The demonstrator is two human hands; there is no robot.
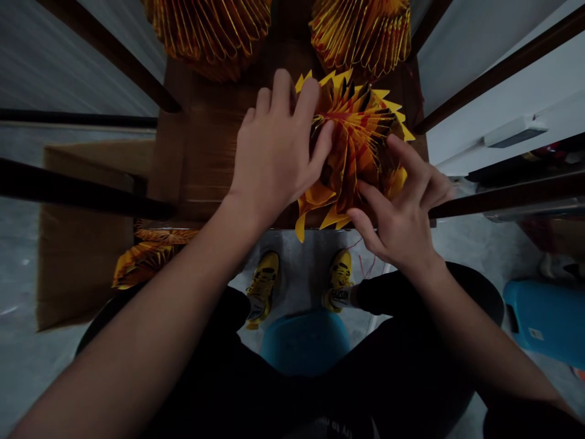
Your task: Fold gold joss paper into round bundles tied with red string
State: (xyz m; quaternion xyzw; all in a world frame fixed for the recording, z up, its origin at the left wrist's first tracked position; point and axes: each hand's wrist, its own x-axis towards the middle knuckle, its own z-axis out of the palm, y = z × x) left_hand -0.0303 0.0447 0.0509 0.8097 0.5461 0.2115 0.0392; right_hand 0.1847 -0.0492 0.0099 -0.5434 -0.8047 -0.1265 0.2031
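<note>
A folded yellow-and-red paper fan piece [356, 143] lies on a small dark wooden table [201, 152]. My left hand [278, 143] rests over its left side, fingers curved and pressing on the folds. My right hand [402, 207] pinches the piece's lower right edge between thumb and fingers. Both hands hold the same paper piece.
Two more folded paper pieces sit at the table's far edge, one on the left [210, 30] and one on the right [361, 33]. Another lies in a cardboard box [77, 244] on the floor at left. Blue stools [543, 317] stand at right and beneath me. A white cabinet is at right.
</note>
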